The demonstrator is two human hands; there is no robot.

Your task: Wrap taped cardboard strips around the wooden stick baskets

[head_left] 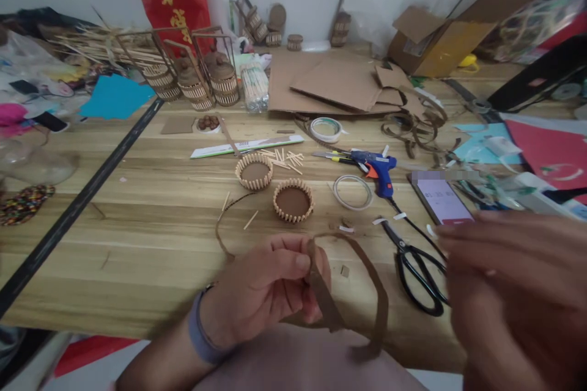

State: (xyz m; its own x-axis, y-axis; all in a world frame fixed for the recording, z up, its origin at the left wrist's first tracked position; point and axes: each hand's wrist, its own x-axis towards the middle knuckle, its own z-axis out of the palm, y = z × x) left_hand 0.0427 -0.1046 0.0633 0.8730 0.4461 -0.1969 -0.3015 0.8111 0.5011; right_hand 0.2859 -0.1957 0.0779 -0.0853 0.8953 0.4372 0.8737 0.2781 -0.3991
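Observation:
My left hand (270,287) is closed on a long brown cardboard strip (378,299), pinched between thumb and fingers. The strip loops off to the right, and its lower end hangs near my lap. My right hand (513,281) is at the right, blurred by motion, its fingers stretched out near the phone (438,198) and the handles of black scissors (419,272). Ahead of my left hand stand two small round trays ringed with short wooden sticks, a near one (293,201) and a far one (254,172). A thin dark twisted cord (220,229) lies beside them.
A blue glue gun (380,171) lies beyond two tape rolls, the nearer one white (352,192). Loose sticks (287,157) lie behind the trays. Small lidded buckets (224,82) stand at the back left. Flat cardboard (339,82) and an open box (444,30) are farther back.

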